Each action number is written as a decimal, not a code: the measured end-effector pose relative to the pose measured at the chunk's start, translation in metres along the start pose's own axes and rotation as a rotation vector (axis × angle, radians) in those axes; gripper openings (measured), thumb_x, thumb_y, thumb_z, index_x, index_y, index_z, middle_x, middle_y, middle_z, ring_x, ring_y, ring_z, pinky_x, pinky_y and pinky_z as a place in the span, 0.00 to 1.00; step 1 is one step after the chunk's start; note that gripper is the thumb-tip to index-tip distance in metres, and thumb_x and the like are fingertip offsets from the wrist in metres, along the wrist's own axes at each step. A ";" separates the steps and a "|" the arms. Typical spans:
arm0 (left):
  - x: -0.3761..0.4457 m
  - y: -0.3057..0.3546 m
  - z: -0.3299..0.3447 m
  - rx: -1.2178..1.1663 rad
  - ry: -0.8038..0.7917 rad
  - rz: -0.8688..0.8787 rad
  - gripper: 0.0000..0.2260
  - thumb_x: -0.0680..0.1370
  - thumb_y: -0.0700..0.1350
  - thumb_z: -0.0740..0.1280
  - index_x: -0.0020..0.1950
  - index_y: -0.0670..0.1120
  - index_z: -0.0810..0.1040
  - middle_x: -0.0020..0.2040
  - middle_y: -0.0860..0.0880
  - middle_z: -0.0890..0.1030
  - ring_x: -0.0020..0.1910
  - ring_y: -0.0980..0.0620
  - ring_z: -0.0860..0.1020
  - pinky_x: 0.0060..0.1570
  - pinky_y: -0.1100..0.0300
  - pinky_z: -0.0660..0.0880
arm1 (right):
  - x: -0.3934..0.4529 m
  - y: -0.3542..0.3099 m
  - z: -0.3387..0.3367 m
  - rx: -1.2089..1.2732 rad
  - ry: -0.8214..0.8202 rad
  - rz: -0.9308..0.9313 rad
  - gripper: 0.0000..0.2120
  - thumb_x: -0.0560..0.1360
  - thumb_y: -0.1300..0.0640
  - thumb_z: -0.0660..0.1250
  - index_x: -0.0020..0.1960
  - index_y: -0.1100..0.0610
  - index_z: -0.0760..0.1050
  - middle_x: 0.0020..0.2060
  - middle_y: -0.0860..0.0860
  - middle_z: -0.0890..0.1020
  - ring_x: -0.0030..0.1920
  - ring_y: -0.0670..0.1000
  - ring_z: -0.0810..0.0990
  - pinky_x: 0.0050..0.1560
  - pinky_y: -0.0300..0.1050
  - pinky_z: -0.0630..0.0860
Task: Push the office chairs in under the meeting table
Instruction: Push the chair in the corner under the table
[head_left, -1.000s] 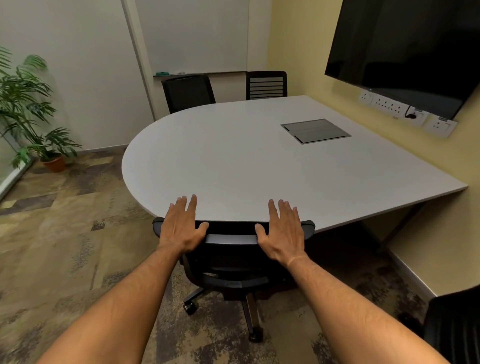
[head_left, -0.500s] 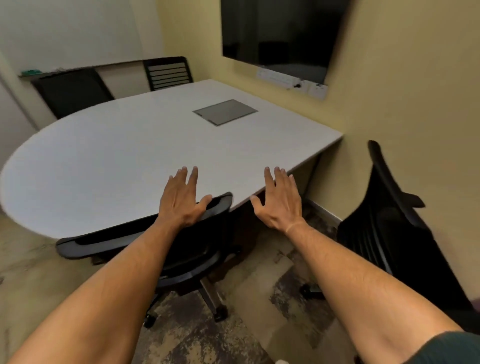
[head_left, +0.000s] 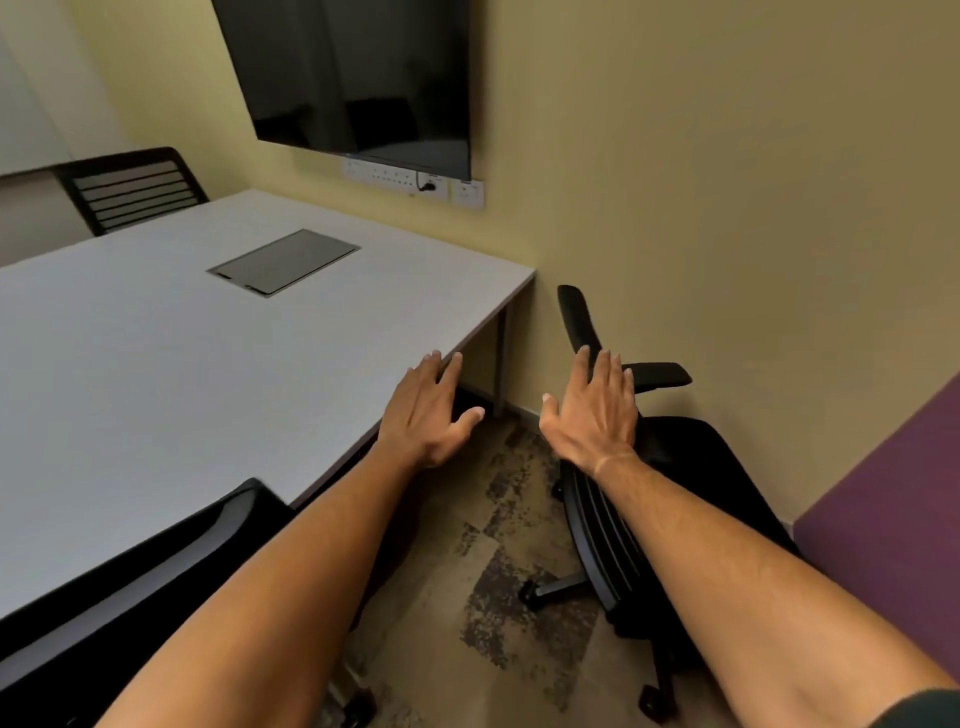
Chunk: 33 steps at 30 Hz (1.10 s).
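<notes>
Both hands are held out flat and empty, fingers spread, nothing gripped; the left hand (head_left: 428, 410) hovers over the near edge of the desk (head_left: 156, 374), the right hand (head_left: 592, 410) is stretched toward the back of a black chair (head_left: 670, 483), apparently to take hold of it for the next push; contact cannot be told. That chair is parked by the wall (head_left: 727, 208), off the desk's right corner, turned away from it. Another chair (head_left: 130, 582) is tucked against the near edge at lower left; a slatted chair (head_left: 132, 187) is set at the far edge.
</notes>
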<state>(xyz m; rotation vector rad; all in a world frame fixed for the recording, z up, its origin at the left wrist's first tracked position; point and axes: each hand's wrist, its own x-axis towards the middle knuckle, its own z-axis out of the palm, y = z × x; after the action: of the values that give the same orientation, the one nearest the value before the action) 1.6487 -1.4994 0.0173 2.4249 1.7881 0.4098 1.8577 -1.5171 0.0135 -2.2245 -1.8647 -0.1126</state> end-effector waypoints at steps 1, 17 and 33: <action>0.012 0.009 0.006 0.003 -0.011 0.015 0.35 0.79 0.63 0.55 0.80 0.49 0.48 0.80 0.41 0.52 0.78 0.43 0.51 0.75 0.49 0.50 | 0.007 0.010 0.004 -0.003 -0.010 0.020 0.39 0.77 0.42 0.56 0.78 0.63 0.47 0.76 0.66 0.55 0.77 0.62 0.51 0.77 0.58 0.48; 0.197 0.075 0.062 -0.009 -0.218 0.360 0.31 0.82 0.60 0.49 0.80 0.46 0.46 0.80 0.41 0.49 0.79 0.46 0.49 0.75 0.50 0.48 | 0.047 0.040 0.034 0.100 -0.273 0.345 0.37 0.81 0.38 0.45 0.78 0.62 0.41 0.74 0.71 0.55 0.75 0.66 0.57 0.69 0.59 0.64; 0.290 0.105 0.110 0.315 -0.398 0.645 0.28 0.80 0.58 0.45 0.73 0.44 0.69 0.77 0.38 0.59 0.78 0.41 0.49 0.74 0.40 0.44 | 0.038 0.035 0.031 -0.015 -0.281 0.340 0.35 0.81 0.37 0.44 0.79 0.59 0.45 0.75 0.65 0.60 0.72 0.61 0.66 0.64 0.57 0.71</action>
<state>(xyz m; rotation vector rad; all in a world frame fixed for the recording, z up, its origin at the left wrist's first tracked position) 1.8555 -1.2473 -0.0182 2.9870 0.9435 -0.3304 1.8965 -1.4790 -0.0137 -2.6425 -1.5754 0.2586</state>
